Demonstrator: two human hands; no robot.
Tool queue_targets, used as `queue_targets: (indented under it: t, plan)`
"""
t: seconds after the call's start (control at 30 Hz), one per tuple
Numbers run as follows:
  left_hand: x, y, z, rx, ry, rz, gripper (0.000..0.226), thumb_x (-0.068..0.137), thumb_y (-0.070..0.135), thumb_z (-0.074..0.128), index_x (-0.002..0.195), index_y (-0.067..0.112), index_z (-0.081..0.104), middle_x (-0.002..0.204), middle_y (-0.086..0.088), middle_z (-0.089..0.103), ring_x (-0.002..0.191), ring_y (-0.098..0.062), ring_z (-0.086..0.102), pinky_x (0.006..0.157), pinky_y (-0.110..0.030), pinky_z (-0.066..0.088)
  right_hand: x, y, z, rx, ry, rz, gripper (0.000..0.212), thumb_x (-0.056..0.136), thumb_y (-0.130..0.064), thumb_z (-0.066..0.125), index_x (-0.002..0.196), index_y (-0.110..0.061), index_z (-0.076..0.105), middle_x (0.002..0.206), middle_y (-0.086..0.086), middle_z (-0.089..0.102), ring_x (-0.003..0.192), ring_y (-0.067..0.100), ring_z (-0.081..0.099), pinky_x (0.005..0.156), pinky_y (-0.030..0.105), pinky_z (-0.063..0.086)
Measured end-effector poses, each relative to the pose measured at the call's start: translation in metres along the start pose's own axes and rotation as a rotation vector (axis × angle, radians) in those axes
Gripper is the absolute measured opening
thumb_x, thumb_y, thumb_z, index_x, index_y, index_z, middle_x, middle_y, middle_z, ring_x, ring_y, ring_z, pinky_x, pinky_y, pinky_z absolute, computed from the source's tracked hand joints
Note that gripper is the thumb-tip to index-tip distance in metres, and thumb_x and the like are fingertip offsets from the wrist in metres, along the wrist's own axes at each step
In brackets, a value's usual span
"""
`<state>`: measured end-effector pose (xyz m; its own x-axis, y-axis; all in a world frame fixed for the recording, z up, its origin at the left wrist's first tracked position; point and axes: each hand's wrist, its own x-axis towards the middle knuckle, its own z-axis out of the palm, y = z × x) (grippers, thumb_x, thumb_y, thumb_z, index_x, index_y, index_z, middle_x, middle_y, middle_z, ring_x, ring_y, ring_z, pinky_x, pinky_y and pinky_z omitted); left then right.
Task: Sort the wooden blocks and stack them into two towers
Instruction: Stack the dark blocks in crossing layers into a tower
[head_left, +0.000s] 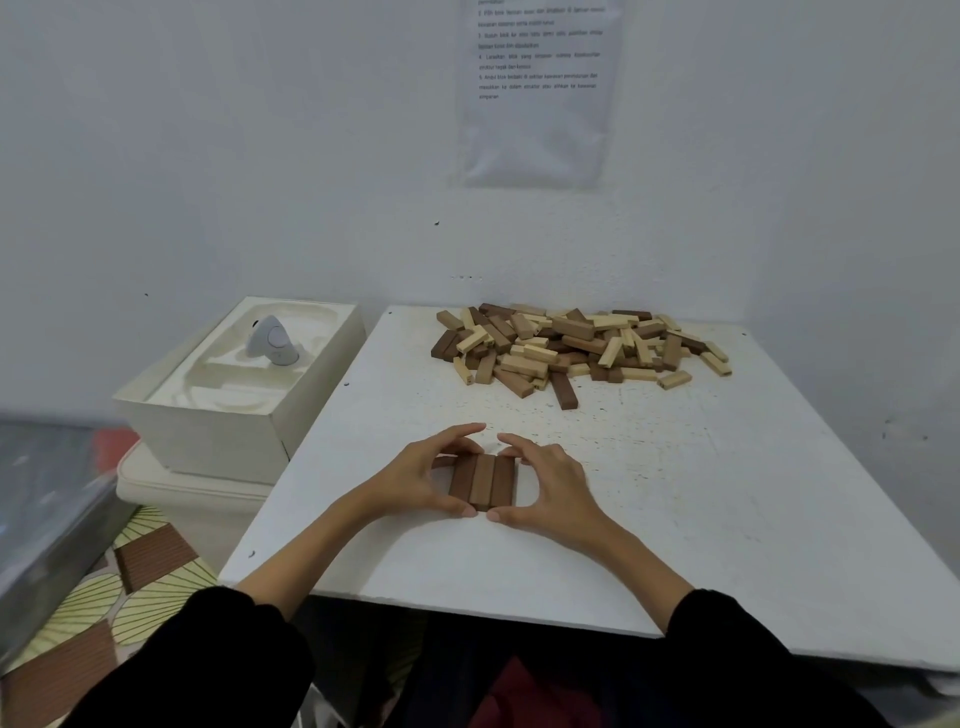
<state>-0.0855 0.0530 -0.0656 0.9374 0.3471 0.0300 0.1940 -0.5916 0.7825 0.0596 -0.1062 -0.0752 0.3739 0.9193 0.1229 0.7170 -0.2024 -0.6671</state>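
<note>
Three dark brown wooden blocks (481, 482) lie side by side as a flat row on the white table (675, 519), near its front. My left hand (423, 473) cups the row's left side, thumb at the near end and fingers curved over the far end. On the right side my right hand (545, 480) mirrors it, thumb at the near end, fingers arched over the far end. Another brown block end (442, 461) shows under my left fingers. A large heap of mixed light and dark blocks (576, 348) lies at the back of the table.
A white box (218, 415) holding a small grey device (272, 340) stands left of the table on a cream container. A printed sheet (537, 88) hangs on the wall behind. Patterned floor covering shows at lower left.
</note>
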Motion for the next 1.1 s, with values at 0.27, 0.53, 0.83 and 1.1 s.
queue_targets:
  t: [0.27, 0.53, 0.83, 1.1]
  plan:
    - [-0.002, 0.0, -0.01, 0.074, -0.004, -0.024, 0.094, 0.06, 0.024, 0.089, 0.137, 0.036, 0.037, 0.126, 0.012, 0.053, 0.119, 0.0, 0.046, 0.092, -0.007, 0.037, -0.001, 0.005, -0.01, -0.122, -0.058, 0.025, 0.094, 0.055, -0.072, 0.058, 0.139, -0.033, 0.038, 0.133, -0.01, 0.038, 0.123, 0.01, 0.025, 0.093, 0.025, 0.016]
    - [-0.002, -0.001, -0.006, 0.073, 0.006, -0.009, 0.086, 0.063, 0.025, 0.088, 0.131, 0.04, 0.038, 0.123, 0.01, 0.056, 0.115, -0.003, 0.05, 0.093, -0.013, 0.04, 0.004, 0.004, -0.003, -0.142, -0.014, -0.015, 0.096, 0.049, -0.081, 0.046, 0.133, -0.035, 0.044, 0.12, -0.014, 0.041, 0.109, 0.004, 0.028, 0.089, 0.024, 0.015]
    - [-0.002, 0.0, -0.001, 0.068, 0.014, 0.005, 0.084, 0.053, 0.053, 0.077, 0.128, 0.048, 0.038, 0.119, 0.019, 0.055, 0.111, 0.004, 0.048, 0.088, -0.009, 0.038, 0.007, 0.0, -0.002, -0.121, -0.038, -0.035, 0.085, 0.054, -0.071, 0.055, 0.131, -0.035, 0.047, 0.119, -0.013, 0.045, 0.114, 0.008, 0.034, 0.088, 0.024, 0.015]
    - [0.0, -0.003, -0.003, 0.06, 0.016, 0.001, 0.093, 0.052, 0.049, 0.083, 0.132, 0.045, 0.036, 0.122, 0.018, 0.052, 0.114, 0.004, 0.046, 0.091, -0.011, 0.039, 0.006, 0.004, 0.0, -0.128, -0.013, -0.044, 0.101, 0.047, -0.083, 0.046, 0.135, -0.033, 0.043, 0.126, -0.014, 0.045, 0.118, 0.007, 0.032, 0.091, 0.025, 0.017]
